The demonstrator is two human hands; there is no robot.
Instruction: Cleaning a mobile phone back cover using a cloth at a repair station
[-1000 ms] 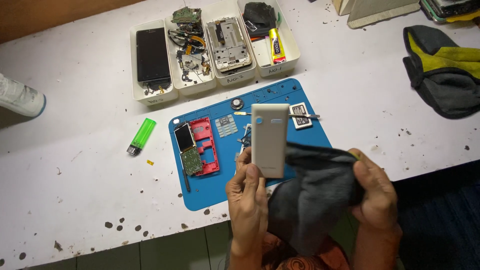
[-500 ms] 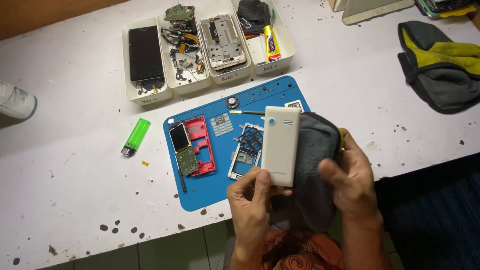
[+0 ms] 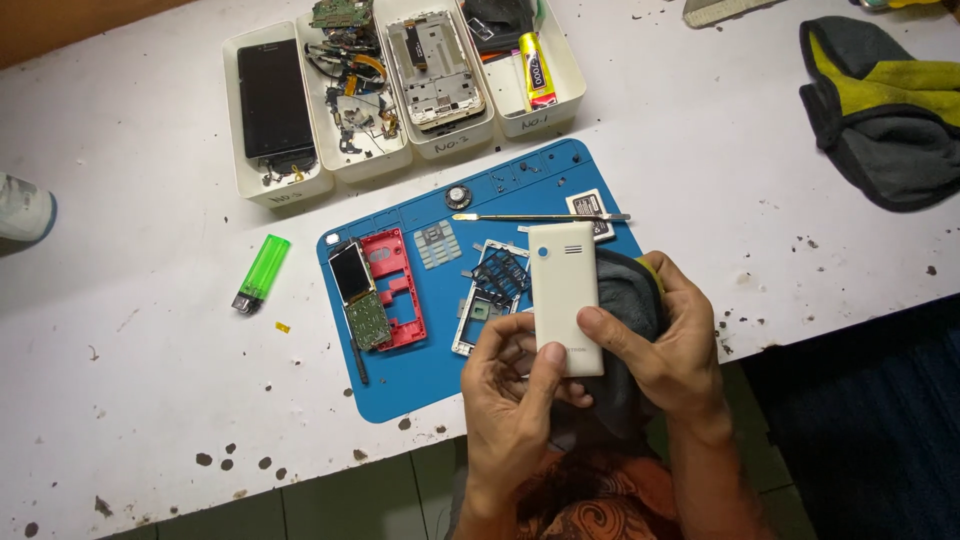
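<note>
Head view: cream phone back cover (image 3: 565, 296) upright above the near edge of blue repair mat (image 3: 440, 345); gripped low down by left hand (image 3: 515, 400), thumb pressed on its lower face; right hand (image 3: 672, 340) closed around dark grey cloth (image 3: 632, 300), thumb touching the cover's right edge; red phone frame (image 3: 392, 288) flat on mat; green lighter (image 3: 262, 271) left of mat.

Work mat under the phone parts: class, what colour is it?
Blue mat, clearest in the head view.
</note>
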